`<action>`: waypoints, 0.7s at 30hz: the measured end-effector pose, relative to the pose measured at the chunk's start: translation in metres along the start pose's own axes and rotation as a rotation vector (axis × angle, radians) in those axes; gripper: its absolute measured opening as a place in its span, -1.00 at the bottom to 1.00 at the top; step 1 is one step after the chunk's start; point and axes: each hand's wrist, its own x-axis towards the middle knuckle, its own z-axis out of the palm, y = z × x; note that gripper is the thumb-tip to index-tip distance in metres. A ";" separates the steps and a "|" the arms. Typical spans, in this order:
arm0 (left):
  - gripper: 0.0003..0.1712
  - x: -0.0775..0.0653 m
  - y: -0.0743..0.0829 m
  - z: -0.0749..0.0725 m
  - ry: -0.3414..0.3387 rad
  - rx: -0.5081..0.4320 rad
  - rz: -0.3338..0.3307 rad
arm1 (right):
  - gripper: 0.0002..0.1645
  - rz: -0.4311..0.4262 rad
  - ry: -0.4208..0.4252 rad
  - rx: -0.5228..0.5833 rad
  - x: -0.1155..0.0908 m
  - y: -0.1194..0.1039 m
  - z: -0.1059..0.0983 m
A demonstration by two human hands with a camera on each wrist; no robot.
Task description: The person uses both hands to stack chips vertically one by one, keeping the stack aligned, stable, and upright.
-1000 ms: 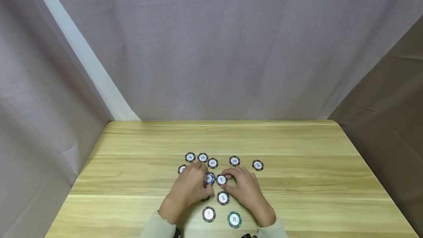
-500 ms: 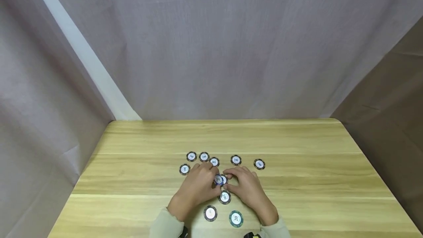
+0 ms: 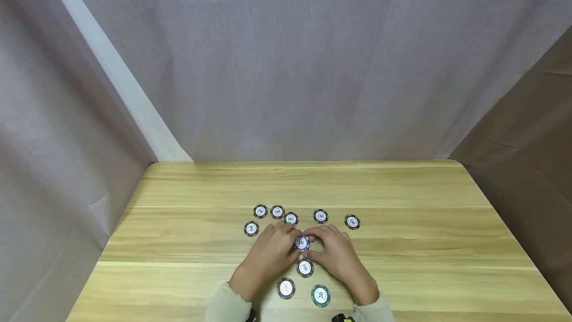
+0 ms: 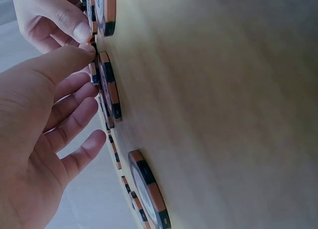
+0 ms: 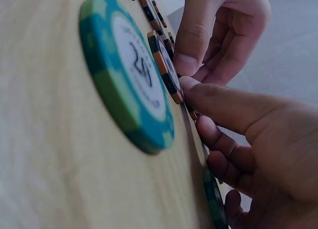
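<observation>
A blue poker chip marked 10 (image 3: 301,243) lies between the fingertips of both hands, over the spot where a black 100 chip lay; that chip is hidden beneath it. My left hand (image 3: 270,248) pinches the blue chip from the left, thumb at the near edge. From the right, my right hand (image 3: 336,253) grips around the same small stack with thumb and index finger, its tips meeting the left ones. Just in front of the thumbs lies a black 100 chip (image 3: 305,267). Another green-edged chip (image 5: 213,199) shows below the right fingers in the right wrist view.
Several black 100 chips lie behind the hands, among them one at the left (image 3: 251,228) and one at the right (image 3: 352,221). Nearer the person are a black chip with a pale face (image 3: 286,288) and a green 20 chip (image 3: 321,295). A curtain (image 3: 286,63) hangs behind the wooden table (image 3: 424,262).
My left hand has moved right with the blue chip, bringing it over the black 100 chip at my right fingertips. The black chip at the far left is uncovered. My right hand has hardly moved.
</observation>
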 end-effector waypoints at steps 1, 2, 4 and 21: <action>-0.66 0.000 0.000 0.000 0.003 -0.002 -0.002 | -0.49 -0.002 0.001 -0.006 0.000 0.000 0.000; -0.67 -0.001 0.000 0.000 0.005 -0.005 -0.003 | -0.48 -0.004 0.004 -0.013 0.000 0.000 0.000; -0.66 -0.001 0.001 -0.001 0.008 -0.013 -0.004 | -0.47 -0.010 0.008 -0.030 0.000 0.000 0.001; -0.47 -0.007 -0.008 -0.017 -0.008 -0.072 -0.165 | -0.50 -0.021 0.010 -0.072 -0.001 -0.003 0.003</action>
